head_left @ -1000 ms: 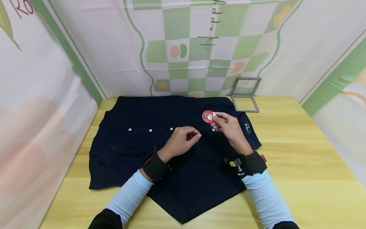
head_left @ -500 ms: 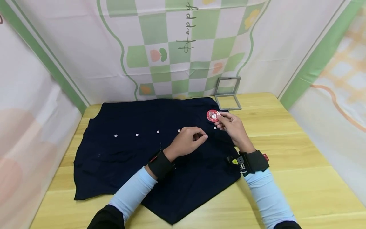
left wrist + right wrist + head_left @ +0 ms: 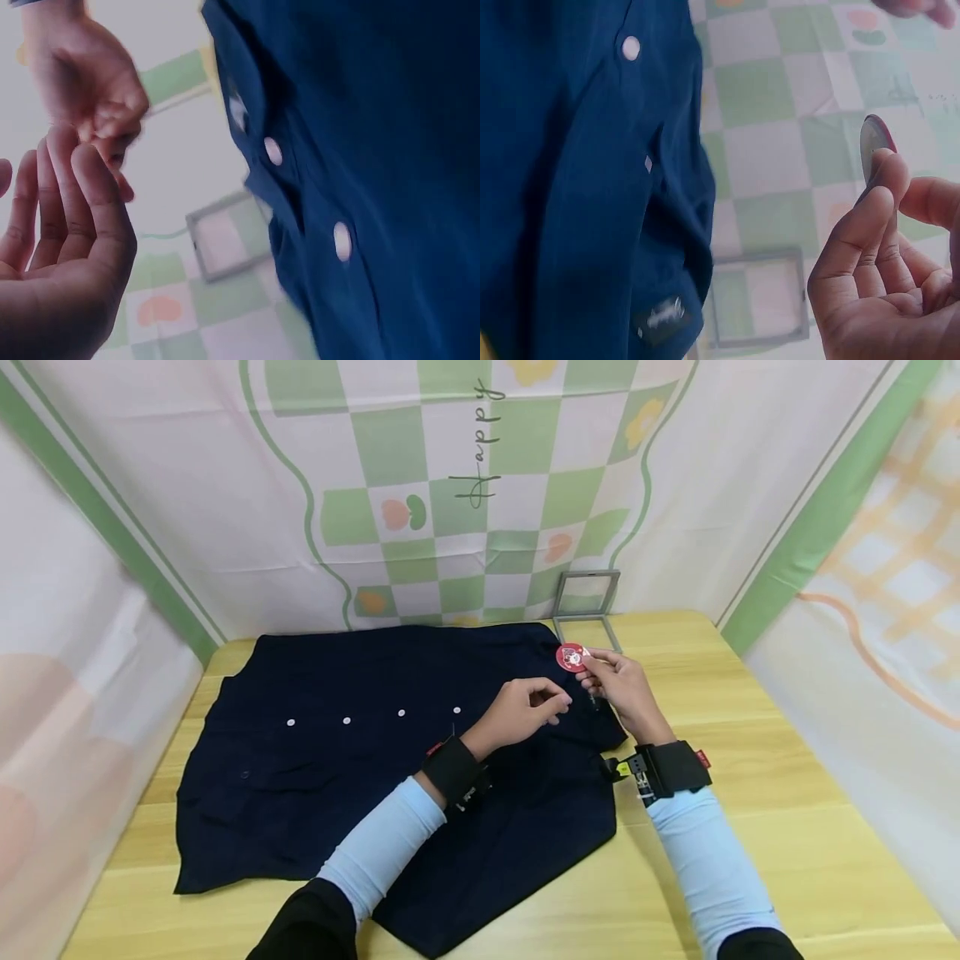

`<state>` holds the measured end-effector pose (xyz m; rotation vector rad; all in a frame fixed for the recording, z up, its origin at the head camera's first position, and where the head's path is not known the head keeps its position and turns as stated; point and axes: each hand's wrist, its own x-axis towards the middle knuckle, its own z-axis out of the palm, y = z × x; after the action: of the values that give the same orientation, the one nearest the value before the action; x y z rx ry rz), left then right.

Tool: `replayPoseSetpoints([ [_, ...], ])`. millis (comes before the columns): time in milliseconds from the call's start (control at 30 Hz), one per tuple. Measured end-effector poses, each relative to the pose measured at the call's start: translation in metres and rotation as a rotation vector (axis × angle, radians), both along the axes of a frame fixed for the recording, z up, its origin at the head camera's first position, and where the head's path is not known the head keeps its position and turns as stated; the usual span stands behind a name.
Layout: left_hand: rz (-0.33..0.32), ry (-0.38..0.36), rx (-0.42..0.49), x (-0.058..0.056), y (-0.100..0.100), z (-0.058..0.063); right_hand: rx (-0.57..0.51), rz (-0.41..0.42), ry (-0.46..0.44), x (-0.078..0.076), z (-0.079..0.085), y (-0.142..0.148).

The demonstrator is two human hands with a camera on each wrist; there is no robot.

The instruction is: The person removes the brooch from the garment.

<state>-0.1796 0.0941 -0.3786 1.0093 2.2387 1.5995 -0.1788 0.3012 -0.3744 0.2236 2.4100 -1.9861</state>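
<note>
My right hand (image 3: 626, 697) pinches a round red badge (image 3: 570, 657) with a white cartoon print between thumb and fingers. Seen edge-on in the right wrist view, the badge (image 3: 875, 142) shows its pale back. Close to its left is my left hand (image 3: 521, 714), fingers loosely bent and holding nothing, thumb near the index finger. Both hands are over the collar end of a dark navy shirt (image 3: 330, 802), which lies spread with its row of white buttons (image 3: 401, 712) facing up. The left wrist view has the left hand's fingers (image 3: 97, 195) just below the right hand (image 3: 90, 82).
An opened grey hinged frame (image 3: 592, 574) stands at the back of the table by the collar, its lower half partly behind the badge and right hand. Wood-grain tabletop (image 3: 750, 777) surrounds the shirt. Printed cloth walls (image 3: 480, 460) enclose the table on the back and sides.
Both hands have moved right along the shirt toward the collar, the badge staying pinched in the right hand. The head view has shifted, so shirt and frame appear farther left.
</note>
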Motion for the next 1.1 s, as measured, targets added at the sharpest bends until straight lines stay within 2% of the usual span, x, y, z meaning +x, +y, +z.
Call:
replayPoseSetpoints([
  [200, 0.004, -0.159, 0.058, -0.013, 0.017, -0.006, 0.012, -0.013, -0.028, -0.023, -0.006, 0.016],
  [467, 0.059, -0.309, 0.095, -0.030, 0.041, -0.016, 0.000, -0.026, -0.043, -0.050, -0.005, 0.038],
  [600, 0.081, -0.368, 0.096, -0.037, 0.048, -0.019, 0.036, -0.023, -0.052, -0.064, -0.008, 0.043],
  [700, 0.093, -0.394, 0.083, -0.039, 0.051, -0.020, 0.044, -0.025, -0.068, -0.076, -0.012, 0.047],
  [867, 0.100, -0.388, 0.014, -0.043, 0.060, -0.018, 0.035, -0.056, -0.119, -0.095, -0.021, 0.057],
  [1100, 0.145, -0.396, -0.063, -0.054, 0.071, -0.019, 0.123, -0.064, -0.168, -0.117, -0.030, 0.067],
])
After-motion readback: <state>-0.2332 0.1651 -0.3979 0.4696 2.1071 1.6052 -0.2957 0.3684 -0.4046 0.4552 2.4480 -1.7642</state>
